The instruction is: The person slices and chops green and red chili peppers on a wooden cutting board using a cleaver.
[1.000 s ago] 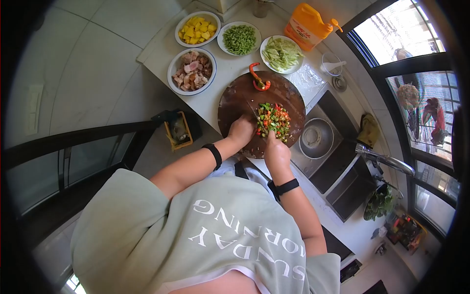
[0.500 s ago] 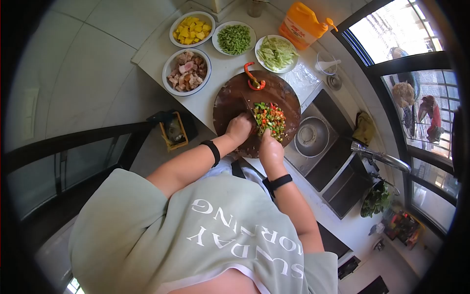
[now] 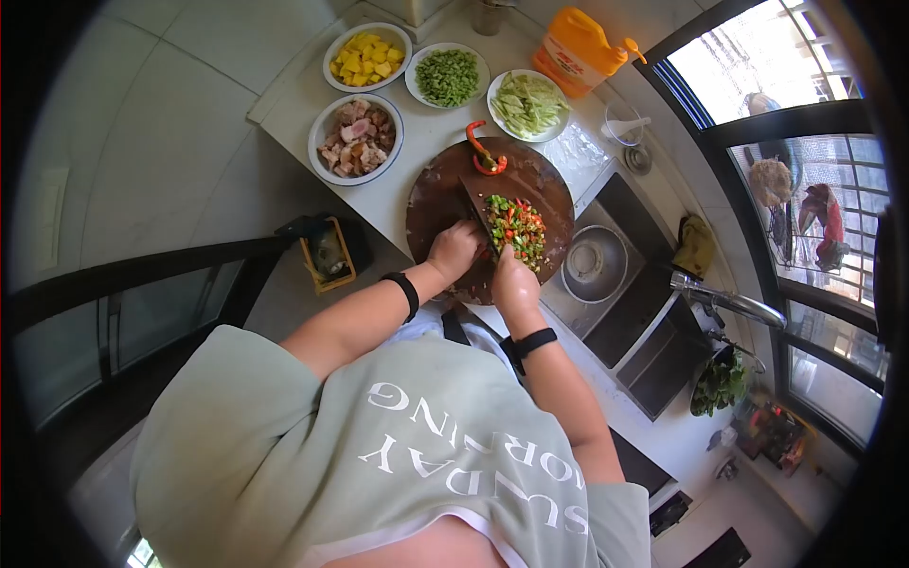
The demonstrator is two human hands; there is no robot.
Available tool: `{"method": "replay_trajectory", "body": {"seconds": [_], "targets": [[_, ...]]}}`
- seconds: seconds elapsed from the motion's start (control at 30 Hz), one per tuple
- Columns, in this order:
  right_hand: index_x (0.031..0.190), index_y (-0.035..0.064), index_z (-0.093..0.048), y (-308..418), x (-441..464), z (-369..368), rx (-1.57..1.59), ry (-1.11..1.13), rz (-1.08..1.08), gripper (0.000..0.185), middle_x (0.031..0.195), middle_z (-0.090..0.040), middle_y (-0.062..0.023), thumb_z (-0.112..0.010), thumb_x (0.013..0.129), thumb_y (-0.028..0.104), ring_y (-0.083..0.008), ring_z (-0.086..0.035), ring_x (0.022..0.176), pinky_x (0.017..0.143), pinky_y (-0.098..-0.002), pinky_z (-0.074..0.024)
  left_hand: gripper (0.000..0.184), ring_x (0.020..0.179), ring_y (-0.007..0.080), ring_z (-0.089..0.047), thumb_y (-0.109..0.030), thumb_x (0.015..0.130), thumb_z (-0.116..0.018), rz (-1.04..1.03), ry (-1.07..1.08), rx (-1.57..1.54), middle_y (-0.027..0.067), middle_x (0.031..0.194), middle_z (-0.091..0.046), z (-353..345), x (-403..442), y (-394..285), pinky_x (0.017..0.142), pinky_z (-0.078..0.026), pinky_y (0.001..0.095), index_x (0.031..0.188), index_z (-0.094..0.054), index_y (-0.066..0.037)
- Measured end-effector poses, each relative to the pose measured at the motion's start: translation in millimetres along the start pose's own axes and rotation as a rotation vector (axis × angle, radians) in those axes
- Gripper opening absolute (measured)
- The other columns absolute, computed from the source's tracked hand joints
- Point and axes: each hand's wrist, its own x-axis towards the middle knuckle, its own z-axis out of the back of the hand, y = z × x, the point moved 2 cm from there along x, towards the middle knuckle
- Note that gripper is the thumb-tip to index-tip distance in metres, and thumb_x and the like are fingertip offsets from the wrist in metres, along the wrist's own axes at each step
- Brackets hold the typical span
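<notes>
A dark-bladed knife [image 3: 475,204] lies over the round wooden chopping board [image 3: 436,194], its blade against the left side of a pile of chopped red and green peppers [image 3: 516,225]. At the blade's near end my left hand [image 3: 456,252] is closed round the knife; its handle is hidden. My right hand [image 3: 514,281] is just to the right, fingers pressed together at the near edge of the pile, close to the blade. What its fingertips hold is hidden. One curved red pepper [image 3: 488,161] lies near the board's far edge.
Beyond the board are bowls of yellow chunks [image 3: 367,61] and meat pieces [image 3: 357,139], and plates of chopped greens [image 3: 448,78] and pale green slices [image 3: 530,104]. An orange jug [image 3: 575,52] stands behind. At the right, a metal basin [image 3: 595,265] sits in the sink.
The whole view has shifted slightly. My right hand is nearer the knife, and more of the blade shows beside the pile. My left hand keeps its closed grip.
</notes>
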Motion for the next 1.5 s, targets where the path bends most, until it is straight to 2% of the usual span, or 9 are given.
{"method": "replay_trajectory", "body": {"seconds": [0.23,0.6,0.67,0.7,0.93,0.97,1.2,1.27,1.5], "targets": [[0.108,0.0039,-0.053,-5,5,4,0.079,-0.042,-0.078,0.02,0.079,-0.068,-0.0242,-0.054,0.09,0.014,-0.0408,-0.068,0.074,0.065,-0.0515,-0.0533,0.008,0.092,0.03,-0.059,-0.009,0.073,-0.071,0.074,0.035,0.002,0.0101,0.095,-0.058,28,-2,-25,0.077,-0.053,0.0395,0.077,-0.064,-0.008],[0.093,0.0069,-0.054,1,-13,-7,-0.08,-0.218,0.115,0.01,0.062,-0.063,-0.0116,-0.056,0.085,0.013,-0.0286,-0.066,0.055,0.048,-0.04,-0.0526,0.004,0.088,0.0306,-0.062,-0.011,0.074,-0.066,0.076,0.054,0.064,0.011,0.09,-0.061,6,-10,-2,0.074,-0.055,0.0411,0.076,-0.066,-0.008],[0.105,0.0028,-0.054,6,-3,-15,0.025,-0.055,0.017,0.017,0.075,-0.067,-0.0214,-0.051,0.09,0.01,-0.0398,-0.068,0.071,0.062,-0.0497,-0.0533,0.004,0.088,0.0307,-0.063,-0.012,0.074,-0.065,0.081,0.033,0.083,0.0111,0.089,-0.061,5,-15,-2,0.073,-0.056,0.0409,0.077,-0.066,-0.009],[0.105,0.0024,-0.054,9,3,-15,0.016,-0.035,0.002,0.018,0.075,-0.068,-0.0218,-0.052,0.089,0.011,-0.0405,-0.068,0.072,0.062,-0.0498,-0.0536,0.005,0.088,0.0313,-0.062,-0.013,0.076,-0.066,0.086,0.069,0.075,0.0106,0.091,-0.062,4,-16,0,0.073,-0.055,0.0418,0.078,-0.067,-0.008],[0.099,0.0039,-0.053,0,-12,26,0.004,-0.113,0.02,0.02,0.071,-0.067,-0.0197,-0.06,0.085,0.016,-0.0377,-0.068,0.065,0.056,-0.0485,-0.053,0.006,0.085,0.0292,-0.063,-0.013,0.078,-0.066,0.05,0.167,0.062,0.0088,0.089,-0.063,11,-3,-3,0.072,-0.056,0.0397,0.081,-0.067,-0.009],[0.097,0.004,-0.053,0,-16,26,0.008,-0.116,0.032,0.018,0.068,-0.066,-0.0187,-0.059,0.085,0.015,-0.0378,-0.067,0.064,0.056,-0.0486,-0.0529,0.003,0.083,0.0283,-0.063,-0.014,0.078,-0.067,-0.02,0.017,0.006,0.008,0.086,-0.062,0,-7,5,0.072,-0.056,0.0392,0.078,-0.067,-0.011],[0.097,0.0038,-0.054,5,-12,-4,0.012,-0.126,0.026,0.012,0.064,-0.065,-0.0176,-0.055,0.086,0.009,-0.0376,-0.067,0.061,0.055,-0.048,-0.053,0.004,0.086,0.028,-0.063,-0.013,0.076,-0.067,-0.048,0.092,-0.013,0.0077,0.088,-0.063,6,-10,1,0.072,-0.055,0.0389,0.079,-0.068,-0.01],[0.113,-0.001,-0.055,6,-2,-14,0.009,-0.021,-0.037,0.028,0.074,-0.068,-0.0229,-0.055,0.086,0.009,-0.0403,-0.068,0.071,0.064,-0.0482,-0.0547,0.003,0.085,0.0272,-0.062,-0.013,0.076,-0.067,-0.029,0.016,0.024,0.0067,0.087,-0.061,8,-7,-2,0.072,-0.054,0.0376,0.077,-0.067,-0.01],[0.107,0.0038,-0.054,-1,-6,18,0.068,-0.052,-0.093,0.022,0.077,-0.068,-0.0222,-0.056,0.088,0.015,-0.0422,-0.067,0.072,0.065,-0.0512,-0.0533,0.005,0.085,0.026,-0.062,-0.014,0.073,-0.069,-0.081,0.026,-0.01,0.006,0.088,-0.06,4,-13,7,0.071,-0.055,0.0366,0.077,-0.066,-0.012]]}}
